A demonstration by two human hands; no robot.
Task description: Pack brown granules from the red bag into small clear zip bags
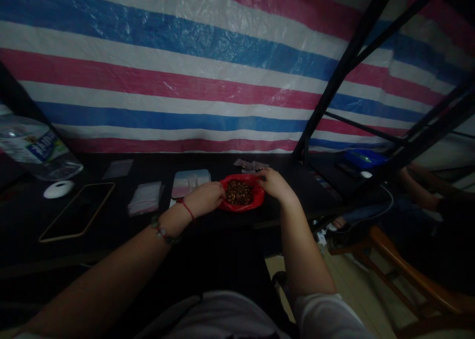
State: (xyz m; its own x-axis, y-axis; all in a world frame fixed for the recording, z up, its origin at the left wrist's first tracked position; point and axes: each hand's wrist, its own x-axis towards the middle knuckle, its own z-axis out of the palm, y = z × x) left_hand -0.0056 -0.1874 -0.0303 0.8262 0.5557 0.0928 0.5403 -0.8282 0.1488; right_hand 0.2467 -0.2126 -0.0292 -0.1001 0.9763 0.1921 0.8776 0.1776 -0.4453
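We note one red plastic bag (259,195), mouth spread open and facing upward, at the dark counter (306,190). We find small brown granular pieces (238,192) heaped inside.

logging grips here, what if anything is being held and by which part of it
The red bag, by its open rim: the left hand at the left edge, the right hand at the upper right edge.
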